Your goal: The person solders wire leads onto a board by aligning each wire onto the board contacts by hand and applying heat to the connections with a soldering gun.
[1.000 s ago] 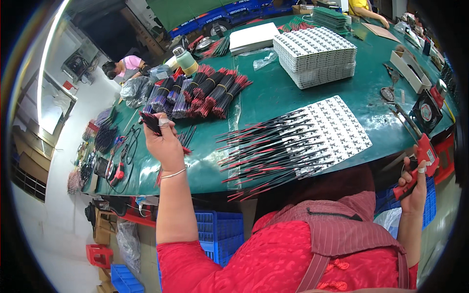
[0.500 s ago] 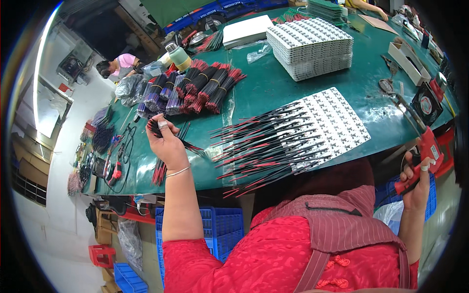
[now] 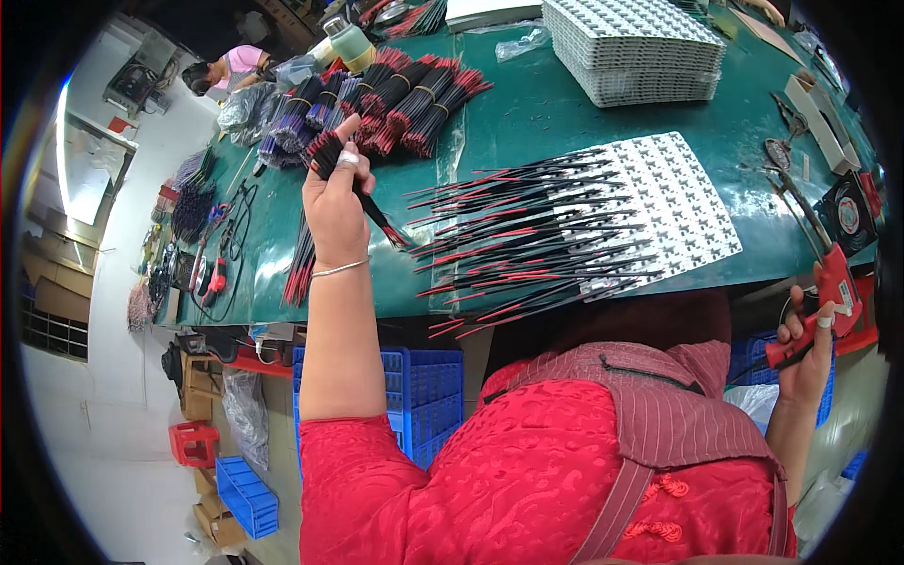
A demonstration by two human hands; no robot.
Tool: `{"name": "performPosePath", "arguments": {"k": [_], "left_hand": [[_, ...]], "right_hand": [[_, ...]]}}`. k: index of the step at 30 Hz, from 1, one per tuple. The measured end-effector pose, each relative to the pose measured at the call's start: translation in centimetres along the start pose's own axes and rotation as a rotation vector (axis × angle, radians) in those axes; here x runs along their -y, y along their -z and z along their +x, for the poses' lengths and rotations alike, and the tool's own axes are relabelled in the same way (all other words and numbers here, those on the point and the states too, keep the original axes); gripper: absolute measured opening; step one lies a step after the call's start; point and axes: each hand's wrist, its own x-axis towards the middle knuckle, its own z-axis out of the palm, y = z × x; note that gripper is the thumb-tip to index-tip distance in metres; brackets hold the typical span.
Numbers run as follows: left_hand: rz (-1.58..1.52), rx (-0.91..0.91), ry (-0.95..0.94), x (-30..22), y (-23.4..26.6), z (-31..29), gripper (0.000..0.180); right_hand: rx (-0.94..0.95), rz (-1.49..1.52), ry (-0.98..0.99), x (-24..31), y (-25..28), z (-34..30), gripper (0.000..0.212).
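My left hand [image 3: 339, 202] is closed round a bundle of black-and-red wires [image 3: 325, 155], whose tail hangs out by the wrist. In front of me lies a white board [image 3: 678, 202] with rows of small raised pads. Many black-and-red wires [image 3: 508, 240] rest across its left part, their red ends reaching left over the table. At the right, my right hand [image 3: 805, 363] grips a red soldering gun [image 3: 836, 292] by its handle. The gun's long metal front points up and away, beside the board but apart from it. More loose wires [image 3: 299, 268] lie left of my left forearm.
Banded wire bundles [image 3: 395, 104] are piled at the far left on the green table [image 3: 508, 141]. A stack of white boards [image 3: 631, 61] stands at the back. A long box [image 3: 821, 122] and a small fan [image 3: 849, 209] sit right. Someone in pink [image 3: 226, 71] is beyond.
My left hand has lifted away from the loose wires, farther over the table, with the wire bundle in it. The whole view has shifted somewhat. My right hand keeps hold of the soldering gun.
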Motion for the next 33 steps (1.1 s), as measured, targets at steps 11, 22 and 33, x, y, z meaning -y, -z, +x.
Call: {"name": "performPosePath", "arguments": {"k": [11, 22, 33], "left_hand": [[0.075, -0.080, 0.105, 0.1, -1.0, 0.2, 0.020], [0.434, 0.086, 0.165, -0.9, -6.5, 0.6, 0.014], [1.040, 0.861, -0.592, -2.5, -19.8, 0.8, 0.027]], "right_hand": [[0.046, -0.039, -0.052, -0.9, -1.2, 1.4, 0.062], [0.083, -0.020, -0.136, -1.0, -2.9, 2.9, 0.064], [0.110, -0.169, -0.031, 1.7, -7.7, 4.4, 0.045]]}}
